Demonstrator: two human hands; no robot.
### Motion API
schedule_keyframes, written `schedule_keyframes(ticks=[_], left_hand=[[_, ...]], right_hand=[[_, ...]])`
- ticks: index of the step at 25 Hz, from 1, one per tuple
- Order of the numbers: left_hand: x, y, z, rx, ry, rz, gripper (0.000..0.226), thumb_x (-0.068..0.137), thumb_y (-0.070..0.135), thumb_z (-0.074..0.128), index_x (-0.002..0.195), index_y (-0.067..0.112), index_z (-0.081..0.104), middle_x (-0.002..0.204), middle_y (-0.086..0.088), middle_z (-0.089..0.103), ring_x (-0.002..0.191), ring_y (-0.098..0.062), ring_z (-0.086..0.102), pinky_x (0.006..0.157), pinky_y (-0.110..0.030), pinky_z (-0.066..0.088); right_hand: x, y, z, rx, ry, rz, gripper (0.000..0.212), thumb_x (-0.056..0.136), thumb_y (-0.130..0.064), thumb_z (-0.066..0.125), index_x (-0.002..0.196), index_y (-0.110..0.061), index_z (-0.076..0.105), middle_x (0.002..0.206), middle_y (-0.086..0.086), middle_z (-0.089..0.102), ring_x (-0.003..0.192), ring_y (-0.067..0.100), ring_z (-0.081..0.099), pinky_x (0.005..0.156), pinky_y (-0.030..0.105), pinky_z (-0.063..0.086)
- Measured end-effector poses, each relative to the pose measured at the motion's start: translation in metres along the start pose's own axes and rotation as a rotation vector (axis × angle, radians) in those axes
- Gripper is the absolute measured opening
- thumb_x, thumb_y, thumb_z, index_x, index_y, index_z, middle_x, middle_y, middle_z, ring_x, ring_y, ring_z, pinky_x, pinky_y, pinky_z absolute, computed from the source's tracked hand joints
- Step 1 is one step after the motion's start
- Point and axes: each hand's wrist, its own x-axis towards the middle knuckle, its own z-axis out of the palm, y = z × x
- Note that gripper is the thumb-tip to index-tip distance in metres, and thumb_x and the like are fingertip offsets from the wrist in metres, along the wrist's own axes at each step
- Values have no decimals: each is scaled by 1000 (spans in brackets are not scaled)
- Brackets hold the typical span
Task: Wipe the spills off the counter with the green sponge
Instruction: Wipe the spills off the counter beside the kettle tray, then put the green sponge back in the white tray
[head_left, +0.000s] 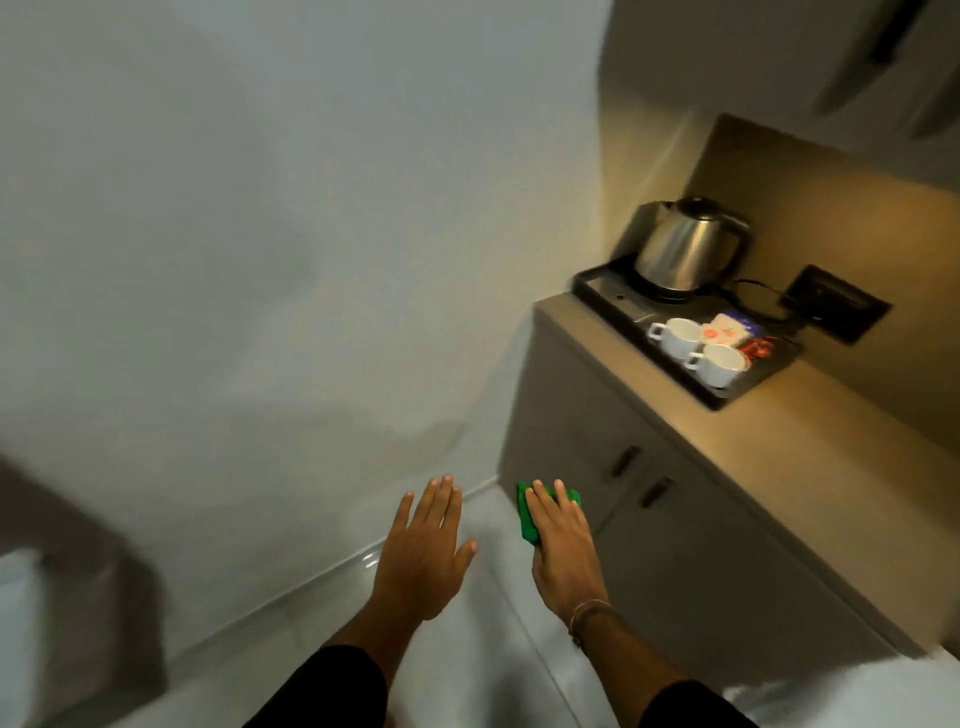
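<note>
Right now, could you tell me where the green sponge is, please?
The green sponge is under the fingers of the right hand, low in the head view, held out in front of the cabinet doors, not yet on the counter.

The scene is seen through a single head-worn wide-angle camera, aimed forward and steeply down and tilted, so that wall and floor lines slant. Both forearms are caught at the lower edge, close to the lens. The counter (810, 441) is framed farther off at right; the picture is blurred.
</note>
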Motion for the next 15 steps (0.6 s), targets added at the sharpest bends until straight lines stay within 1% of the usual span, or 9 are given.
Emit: schedule_keyframes(ticks=[2,6,7,10,12,15], left_hand=[[-53,-55,-4,4,10,-125,77,109,58,25,165,11,0,176,-11,0,161,-28,-1,130,-53,2],[-158,-161,-9,-6,62,-368,77,108,57,31,166,11,7,175,-11,5,161,-30,5,128,-52,2],[-173,-176,-12,-7,56,-394,77,108,57,32,165,11,9,175,-12,7,161,-31,6,128,-53,3],[-245,-247,-17,-23,55,-525,78,107,58,37,165,11,16,174,-13,16,160,-32,12,128,-52,4],[-293,-299,-17,5,65,-603,77,107,58,34,165,11,12,175,-12,12,161,-32,6,128,-52,0],[-349,-374,-19,6,43,-689,79,108,60,26,165,12,-1,175,-9,-4,160,-29,-10,127,-51,-10]], right_hand=[[-5,-61,33,27,-64,-98,76,94,8,49,160,-20,25,170,0,25,160,24,5,131,42,4],[-20,-188,100,51,-194,-316,73,97,4,47,161,-20,22,171,-1,20,160,24,3,131,40,3],[-24,-208,111,42,-213,-343,73,97,3,47,161,-20,22,171,-2,19,160,24,2,132,41,4],[-40,-301,161,44,-299,-486,75,96,4,49,161,-21,21,172,-2,18,160,25,2,132,42,7],[-52,-367,194,54,-335,-552,75,95,3,50,161,-21,22,171,-2,19,160,25,2,132,42,7],[-68,-455,243,58,-404,-582,73,97,-3,54,161,-22,23,172,-1,19,160,26,2,131,43,7]])
